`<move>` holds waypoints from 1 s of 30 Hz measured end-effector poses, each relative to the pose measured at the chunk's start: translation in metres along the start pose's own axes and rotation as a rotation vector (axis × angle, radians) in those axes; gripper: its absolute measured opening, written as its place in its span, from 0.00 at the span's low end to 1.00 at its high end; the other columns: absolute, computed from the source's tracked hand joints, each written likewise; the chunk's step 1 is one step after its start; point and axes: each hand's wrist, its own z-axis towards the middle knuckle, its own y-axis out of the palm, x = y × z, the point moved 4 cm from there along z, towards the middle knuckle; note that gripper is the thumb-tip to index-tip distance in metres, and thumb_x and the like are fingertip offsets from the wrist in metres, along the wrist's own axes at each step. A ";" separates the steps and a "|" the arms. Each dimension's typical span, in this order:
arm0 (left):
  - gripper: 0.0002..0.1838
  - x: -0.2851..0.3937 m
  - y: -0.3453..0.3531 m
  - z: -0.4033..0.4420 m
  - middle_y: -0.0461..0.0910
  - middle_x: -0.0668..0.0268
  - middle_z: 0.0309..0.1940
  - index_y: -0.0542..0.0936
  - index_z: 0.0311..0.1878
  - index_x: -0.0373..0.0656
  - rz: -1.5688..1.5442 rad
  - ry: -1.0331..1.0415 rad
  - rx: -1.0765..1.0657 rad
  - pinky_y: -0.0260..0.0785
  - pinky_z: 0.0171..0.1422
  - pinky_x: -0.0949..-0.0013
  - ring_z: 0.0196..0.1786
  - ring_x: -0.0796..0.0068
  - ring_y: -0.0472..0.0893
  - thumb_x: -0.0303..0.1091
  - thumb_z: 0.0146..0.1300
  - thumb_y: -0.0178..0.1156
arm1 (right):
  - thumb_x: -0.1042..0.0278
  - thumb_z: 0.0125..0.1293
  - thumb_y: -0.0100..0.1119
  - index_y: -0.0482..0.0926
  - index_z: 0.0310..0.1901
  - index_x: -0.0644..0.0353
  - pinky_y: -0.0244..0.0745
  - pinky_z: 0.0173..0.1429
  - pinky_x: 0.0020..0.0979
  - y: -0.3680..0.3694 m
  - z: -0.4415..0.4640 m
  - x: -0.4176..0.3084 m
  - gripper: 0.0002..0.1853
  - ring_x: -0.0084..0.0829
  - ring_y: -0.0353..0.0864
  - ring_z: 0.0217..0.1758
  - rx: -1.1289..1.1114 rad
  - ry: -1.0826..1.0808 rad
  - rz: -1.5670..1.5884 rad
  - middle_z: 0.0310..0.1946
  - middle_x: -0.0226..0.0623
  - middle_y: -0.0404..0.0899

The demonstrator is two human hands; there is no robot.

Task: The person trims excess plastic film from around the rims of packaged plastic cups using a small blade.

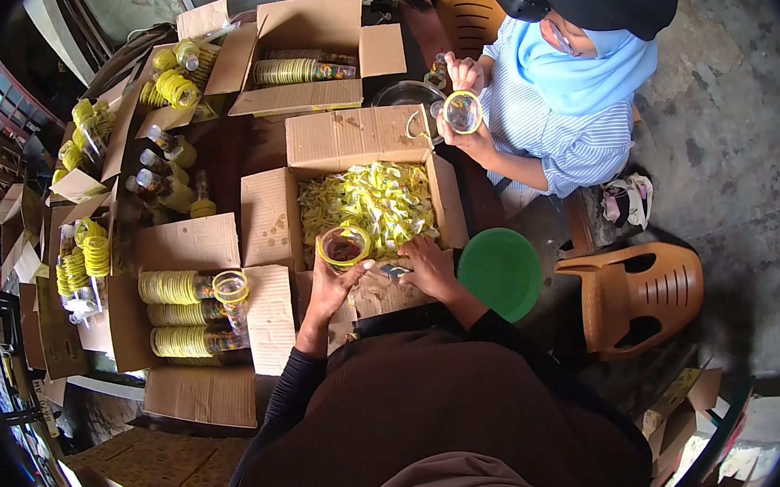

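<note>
**Container held over a carton of yellow packets**

The left hand point(327, 290) gripped a clear yellow-rimmed container point(345, 247), fingers closed around its side, at the near-left corner of the packet carton point(447, 202). Something dark showed inside the container. The right hand point(428, 270) was at the packet carton's near edge, its fingers reaching the yellow packets point(372, 203) that filled it; whether it pinched one could not be told.

Left of the packet carton and nearer the wearer, a ring carton point(200, 393) held lying stacks of yellow rings point(176, 315), with an upright clear cup point(231, 288) at their right end. Beyond the packet carton was a far carton point(307, 15) with more ringed stacks point(303, 70). To its far right, a co-worker point(551, 115) in striped sleeves held another clear cup point(463, 112). Just right of it was a green basin point(500, 275), and farther right an orange chair point(644, 299).
</note>
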 end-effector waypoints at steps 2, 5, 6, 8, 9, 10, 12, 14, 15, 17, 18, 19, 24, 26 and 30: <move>0.34 0.001 -0.003 0.000 0.77 0.60 0.50 0.67 0.61 0.37 0.000 -0.009 0.024 0.72 0.61 0.67 0.54 0.72 0.78 0.33 0.55 0.76 | 0.64 0.39 0.81 0.79 0.46 0.55 0.71 0.57 0.42 0.002 0.000 0.007 0.29 0.43 0.73 0.56 -0.010 0.019 0.046 0.45 0.38 0.74; 0.34 -0.006 -0.008 0.000 0.77 0.61 0.49 0.67 0.61 0.37 -0.013 -0.034 0.035 0.72 0.60 0.67 0.53 0.72 0.78 0.33 0.56 0.75 | 0.66 0.43 0.79 0.82 0.43 0.57 0.74 0.53 0.41 0.007 0.006 0.021 0.23 0.42 0.78 0.50 0.062 -0.024 0.128 0.40 0.38 0.77; 0.34 -0.005 -0.009 -0.001 0.77 0.61 0.48 0.67 0.61 0.37 0.012 -0.026 0.038 0.72 0.60 0.68 0.52 0.72 0.78 0.33 0.56 0.75 | 0.66 0.46 0.78 0.83 0.41 0.59 0.75 0.49 0.40 0.008 0.010 0.024 0.19 0.41 0.79 0.46 0.018 0.005 0.197 0.37 0.39 0.78; 0.34 -0.002 -0.010 -0.001 0.77 0.61 0.48 0.67 0.61 0.37 0.020 -0.038 0.033 0.72 0.60 0.68 0.52 0.72 0.78 0.32 0.56 0.75 | 0.67 0.48 0.77 0.84 0.39 0.61 0.76 0.46 0.39 0.008 0.014 0.028 0.16 0.41 0.81 0.41 -0.026 0.031 0.264 0.35 0.41 0.79; 0.34 -0.002 -0.010 -0.001 0.77 0.61 0.48 0.67 0.61 0.37 0.029 -0.049 0.030 0.72 0.60 0.68 0.52 0.72 0.78 0.32 0.56 0.75 | 0.68 0.50 0.76 0.85 0.38 0.62 0.76 0.44 0.37 0.006 0.015 0.029 0.14 0.40 0.82 0.39 -0.033 0.043 0.298 0.33 0.41 0.79; 0.34 -0.004 -0.010 -0.002 0.77 0.61 0.48 0.67 0.61 0.37 0.028 -0.049 0.032 0.72 0.60 0.68 0.52 0.72 0.78 0.32 0.56 0.75 | 0.69 0.51 0.76 0.85 0.37 0.63 0.76 0.41 0.36 0.005 0.016 0.030 0.12 0.39 0.82 0.36 -0.040 0.053 0.333 0.32 0.41 0.79; 0.34 -0.008 -0.010 -0.002 0.77 0.61 0.48 0.67 0.62 0.36 0.016 -0.033 0.023 0.72 0.59 0.69 0.52 0.73 0.79 0.32 0.56 0.75 | 0.69 0.52 0.75 0.86 0.37 0.62 0.77 0.41 0.36 0.006 0.017 0.034 0.12 0.39 0.83 0.35 -0.052 0.070 0.362 0.32 0.41 0.80; 0.35 -0.010 -0.011 -0.003 0.77 0.62 0.49 0.67 0.62 0.36 0.002 -0.036 0.019 0.72 0.59 0.69 0.51 0.74 0.79 0.32 0.56 0.75 | 0.68 0.52 0.75 0.86 0.38 0.61 0.77 0.40 0.35 0.012 0.019 0.043 0.12 0.38 0.84 0.35 -0.064 0.088 0.389 0.32 0.41 0.81; 0.35 -0.011 -0.010 -0.003 0.77 0.62 0.49 0.66 0.62 0.36 -0.012 -0.040 0.011 0.72 0.59 0.69 0.51 0.74 0.79 0.32 0.56 0.75 | 0.70 0.52 0.75 0.85 0.38 0.62 0.77 0.40 0.34 0.016 0.020 0.048 0.12 0.37 0.84 0.34 -0.073 0.115 0.465 0.31 0.40 0.81; 0.35 -0.009 -0.010 -0.004 0.77 0.62 0.49 0.67 0.62 0.36 0.003 -0.044 0.008 0.72 0.59 0.69 0.51 0.74 0.79 0.32 0.56 0.75 | 0.71 0.52 0.75 0.85 0.38 0.63 0.77 0.39 0.34 0.024 0.020 0.058 0.12 0.36 0.84 0.34 -0.082 0.143 0.539 0.30 0.40 0.81; 0.35 -0.008 -0.010 -0.004 0.77 0.62 0.49 0.67 0.62 0.37 0.020 -0.048 0.003 0.72 0.59 0.69 0.51 0.74 0.79 0.32 0.56 0.75 | 0.71 0.52 0.75 0.84 0.38 0.64 0.76 0.39 0.34 0.020 0.021 0.059 0.13 0.36 0.84 0.33 0.013 0.154 0.564 0.30 0.40 0.81; 0.35 -0.008 -0.010 -0.004 0.77 0.62 0.49 0.67 0.62 0.37 0.020 -0.049 0.003 0.72 0.59 0.69 0.51 0.74 0.79 0.32 0.56 0.75 | 0.71 0.52 0.75 0.83 0.38 0.64 0.76 0.39 0.34 0.017 0.021 0.061 0.13 0.35 0.84 0.33 0.109 0.165 0.588 0.29 0.40 0.81; 0.35 -0.007 -0.008 -0.005 0.77 0.62 0.50 0.67 0.63 0.36 0.053 -0.030 -0.012 0.71 0.61 0.67 0.53 0.73 0.79 0.32 0.56 0.74 | 0.68 0.54 0.73 0.82 0.39 0.63 0.76 0.39 0.38 0.026 0.024 0.084 0.13 0.40 0.82 0.31 0.294 0.153 0.494 0.31 0.42 0.82; 0.34 -0.016 -0.007 -0.007 0.77 0.61 0.52 0.66 0.64 0.36 0.054 -0.014 -0.044 0.70 0.63 0.67 0.54 0.72 0.78 0.31 0.57 0.72 | 0.67 0.55 0.73 0.83 0.39 0.62 0.76 0.40 0.40 0.025 0.020 0.084 0.12 0.42 0.81 0.32 0.347 0.116 0.416 0.31 0.42 0.81; 0.35 -0.024 -0.008 -0.008 0.74 0.62 0.58 0.63 0.69 0.38 0.091 -0.015 -0.120 0.64 0.69 0.65 0.60 0.70 0.74 0.29 0.61 0.68 | 0.61 0.52 0.75 0.84 0.37 0.60 0.74 0.48 0.43 -0.018 0.010 0.028 0.15 0.44 0.79 0.42 0.293 -0.032 0.163 0.35 0.42 0.81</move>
